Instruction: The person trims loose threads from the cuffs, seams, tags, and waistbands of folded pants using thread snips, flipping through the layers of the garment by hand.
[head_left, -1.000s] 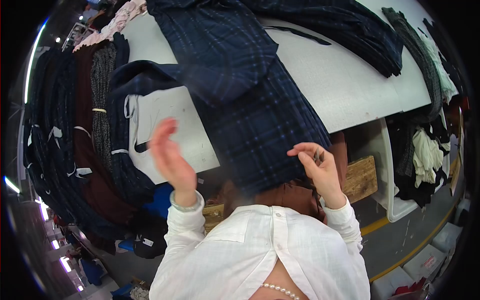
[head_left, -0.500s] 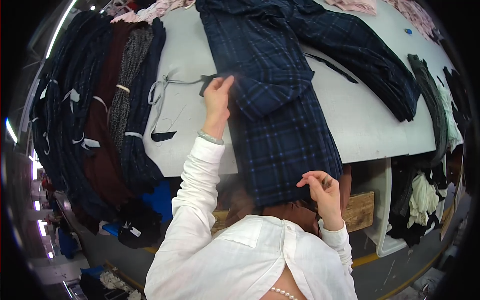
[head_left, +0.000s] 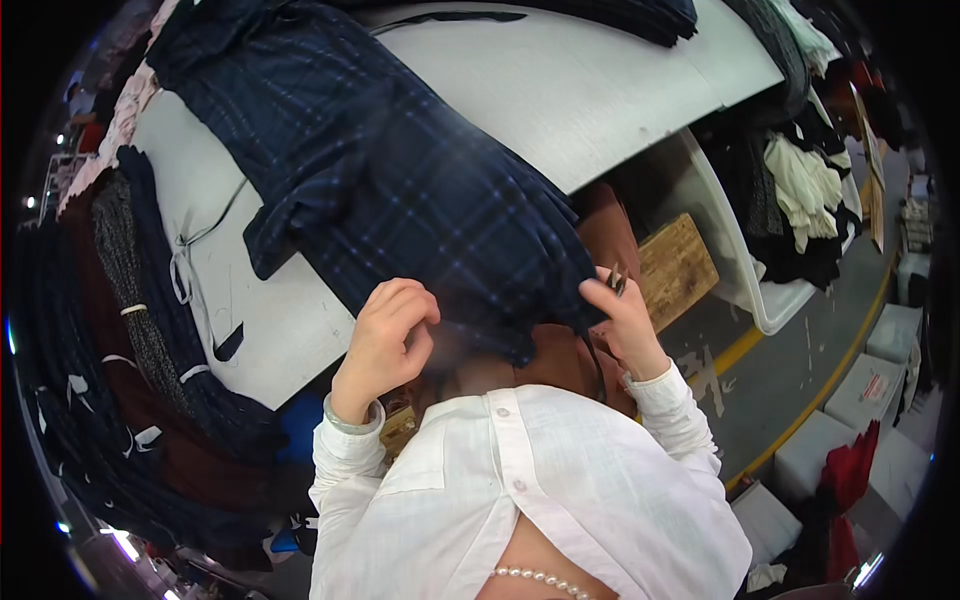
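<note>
Dark navy plaid trousers point(head_left: 430, 200) lie across the table, with the near leg end hanging over its front edge. Beside that leg's left edge is my left hand point(head_left: 388, 338), its fingers loosely curled with a gap to the thumb; no cloth shows in it. My right hand point(head_left: 630, 318) is closed at the right corner of the leg end, thumb against the cloth. Small dark metal tips, apparently thread snips point(head_left: 617, 280), stick out of its fingers. A thin dark strip hangs below the cloth beside this hand.
Bundles of tied dark garments point(head_left: 150, 300) hang over the left side of the grey table point(head_left: 560, 95). A grey cord point(head_left: 182, 262) lies on it. To the right stand a wooden board point(head_left: 680, 265) and a white bin point(head_left: 745, 270) with clothes; boxes point(head_left: 865, 385) stand beyond.
The view has turned right. My left hand has left the folded part of the trousers and come down near the leg end. My right hand has reached the leg's corner.
</note>
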